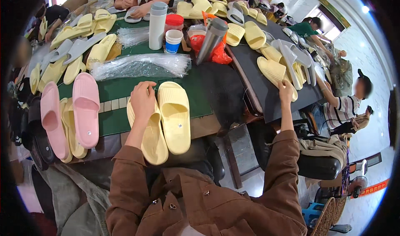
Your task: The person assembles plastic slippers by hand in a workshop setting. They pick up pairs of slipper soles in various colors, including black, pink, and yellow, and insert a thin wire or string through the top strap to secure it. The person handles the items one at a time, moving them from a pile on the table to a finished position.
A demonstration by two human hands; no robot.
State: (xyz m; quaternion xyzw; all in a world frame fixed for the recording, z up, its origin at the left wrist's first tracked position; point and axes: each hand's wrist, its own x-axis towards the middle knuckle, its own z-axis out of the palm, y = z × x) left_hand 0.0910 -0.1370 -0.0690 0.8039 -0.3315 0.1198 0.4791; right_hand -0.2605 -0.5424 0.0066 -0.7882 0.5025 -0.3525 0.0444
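Two pale yellow slippers lie side by side at the table's front edge, toes away from me. My left hand (143, 99) covers the toe strap of the left yellow slipper (155, 142), its fingers curled over the toe end. The right yellow slipper (175, 119) lies beside it, uncovered, with a small round sticker on its footbed. Out to the right, my right hand (286, 91) is closed on the edge of another yellow slipper (271, 70) among slippers on the dark table. Its fingertips are partly hidden.
Pink slippers (86, 111) rest on yellow ones at left. Clear plastic bags (141, 66) lie ahead on the green mat (112, 121). A white bottle (157, 26), paper cup (173, 41) and steel tumbler (211, 40) stand beyond. More slippers are heaped at both sides. Several people sit around.
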